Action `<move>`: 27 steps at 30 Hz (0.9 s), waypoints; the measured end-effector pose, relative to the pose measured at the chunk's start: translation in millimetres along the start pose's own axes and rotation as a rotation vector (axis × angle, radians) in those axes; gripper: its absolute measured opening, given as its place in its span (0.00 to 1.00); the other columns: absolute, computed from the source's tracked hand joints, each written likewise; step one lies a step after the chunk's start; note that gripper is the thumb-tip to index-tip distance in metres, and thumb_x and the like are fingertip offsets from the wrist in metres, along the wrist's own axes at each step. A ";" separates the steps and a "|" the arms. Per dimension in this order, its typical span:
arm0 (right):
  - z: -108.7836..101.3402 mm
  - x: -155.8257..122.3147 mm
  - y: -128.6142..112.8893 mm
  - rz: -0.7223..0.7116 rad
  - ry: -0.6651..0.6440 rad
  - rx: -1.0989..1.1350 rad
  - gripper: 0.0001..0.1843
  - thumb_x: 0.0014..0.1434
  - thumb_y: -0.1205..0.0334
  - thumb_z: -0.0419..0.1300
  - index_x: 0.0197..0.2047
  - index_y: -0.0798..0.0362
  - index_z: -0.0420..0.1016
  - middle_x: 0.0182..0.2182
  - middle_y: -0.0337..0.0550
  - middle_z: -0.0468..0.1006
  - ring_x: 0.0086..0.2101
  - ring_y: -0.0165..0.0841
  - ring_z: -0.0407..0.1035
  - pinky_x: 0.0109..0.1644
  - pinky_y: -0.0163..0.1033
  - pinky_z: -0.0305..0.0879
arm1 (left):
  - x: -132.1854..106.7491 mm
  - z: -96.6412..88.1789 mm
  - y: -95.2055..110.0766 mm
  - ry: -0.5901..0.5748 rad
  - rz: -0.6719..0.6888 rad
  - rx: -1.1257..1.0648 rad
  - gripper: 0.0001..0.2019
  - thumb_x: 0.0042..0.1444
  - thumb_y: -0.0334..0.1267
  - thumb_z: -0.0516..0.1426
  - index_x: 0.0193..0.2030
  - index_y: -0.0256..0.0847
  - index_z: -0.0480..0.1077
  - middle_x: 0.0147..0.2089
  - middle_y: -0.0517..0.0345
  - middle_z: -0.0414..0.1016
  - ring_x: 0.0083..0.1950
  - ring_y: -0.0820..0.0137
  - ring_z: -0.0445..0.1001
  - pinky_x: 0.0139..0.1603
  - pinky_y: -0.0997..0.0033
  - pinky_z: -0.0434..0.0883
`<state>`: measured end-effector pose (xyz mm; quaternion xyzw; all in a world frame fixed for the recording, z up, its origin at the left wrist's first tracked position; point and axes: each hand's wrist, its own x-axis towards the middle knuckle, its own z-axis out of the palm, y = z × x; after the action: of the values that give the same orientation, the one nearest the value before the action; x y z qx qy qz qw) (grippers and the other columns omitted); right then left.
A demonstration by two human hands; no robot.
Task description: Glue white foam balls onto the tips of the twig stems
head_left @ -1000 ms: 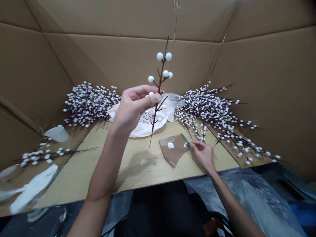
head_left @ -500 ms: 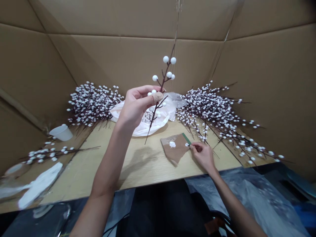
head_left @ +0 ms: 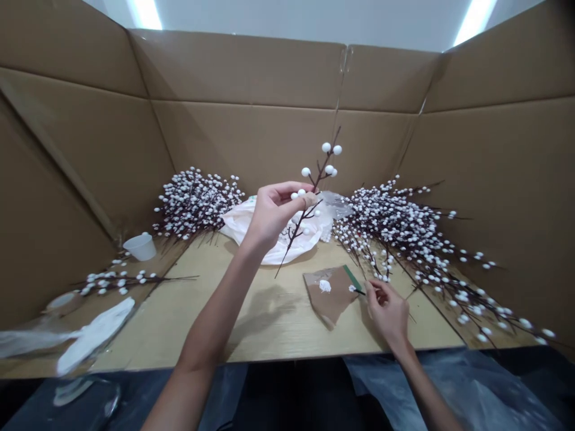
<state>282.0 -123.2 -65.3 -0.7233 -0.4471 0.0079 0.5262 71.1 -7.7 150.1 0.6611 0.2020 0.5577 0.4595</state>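
My left hand (head_left: 281,214) pinches a dark brown artificial berry branch (head_left: 318,177) partway along its stem. The branch tilts up to the right, with round white berries on short twigs. Lower right, my right hand (head_left: 387,311) is closed on a thin dark stick (head_left: 359,291). White paste covers the tip of this stick, which is over the right side of a brown cardboard piece (head_left: 330,305). A dab of white paste (head_left: 324,286) sits on the cardboard, and a green strip (head_left: 353,279) runs along its upper right edge.
Behind my left hand lies a white plastic bag (head_left: 269,254) with white berries. Berry branches are heaped at left (head_left: 193,203) and right (head_left: 395,218). A white cup (head_left: 140,246), a tape roll (head_left: 63,303) and a white cloth-like item (head_left: 96,335) are at left. Cardboard walls (head_left: 251,72) surround the table.
The view has tilted upward, showing the ceiling above the cardboard wall. The stick at my right hand's fingertips shows more clearly. My left hand still holds the branch.
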 end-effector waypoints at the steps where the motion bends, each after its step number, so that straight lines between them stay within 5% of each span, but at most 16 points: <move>1: 0.4 -0.7 -1.2 -0.019 0.003 -0.001 0.18 0.58 0.49 0.54 0.35 0.55 0.76 0.28 0.48 0.78 0.25 0.36 0.69 0.32 0.40 0.66 | -0.5 -0.2 0.5 0.008 0.003 -0.002 0.08 0.42 0.34 0.65 0.32 0.38 0.78 0.31 0.54 0.80 0.31 0.72 0.76 0.35 0.71 0.74; 9: 0.3 10.5 -35.8 -0.171 -0.033 0.077 0.16 0.59 0.52 0.54 0.36 0.54 0.76 0.31 0.48 0.80 0.29 0.37 0.71 0.35 0.40 0.68 | -1.7 -6.2 5.4 0.049 0.063 0.046 0.08 0.43 0.35 0.65 0.33 0.38 0.78 0.33 0.53 0.80 0.33 0.70 0.78 0.36 0.70 0.75; 14: 9.4 38.9 -76.4 -0.296 -0.285 0.069 0.15 0.59 0.54 0.54 0.34 0.54 0.77 0.31 0.45 0.80 0.29 0.35 0.72 0.35 0.38 0.66 | 0.4 -23.7 14.8 0.111 0.133 0.050 0.07 0.44 0.34 0.64 0.33 0.39 0.77 0.34 0.53 0.80 0.35 0.70 0.78 0.37 0.70 0.76; 19: 45.8 79.2 -111.7 -0.445 -0.500 0.019 0.13 0.57 0.59 0.54 0.31 0.54 0.78 0.28 0.44 0.81 0.27 0.34 0.72 0.32 0.36 0.64 | 2.4 -41.4 20.9 0.141 0.157 0.054 0.07 0.44 0.35 0.64 0.33 0.39 0.77 0.34 0.54 0.80 0.35 0.70 0.79 0.37 0.72 0.76; 27: 84.3 187.1 -123.8 -0.332 -0.221 0.002 0.12 0.57 0.63 0.56 0.35 0.61 0.78 0.33 0.55 0.81 0.34 0.38 0.74 0.38 0.39 0.66 | 3.5 -49.6 21.0 0.050 0.043 -0.055 0.08 0.44 0.35 0.64 0.34 0.40 0.78 0.33 0.54 0.80 0.33 0.69 0.79 0.35 0.70 0.77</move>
<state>274.6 68.7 78.0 -0.6337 -0.6152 0.0008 0.4689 21.2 3.5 167.4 0.6382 0.1836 0.5893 0.4602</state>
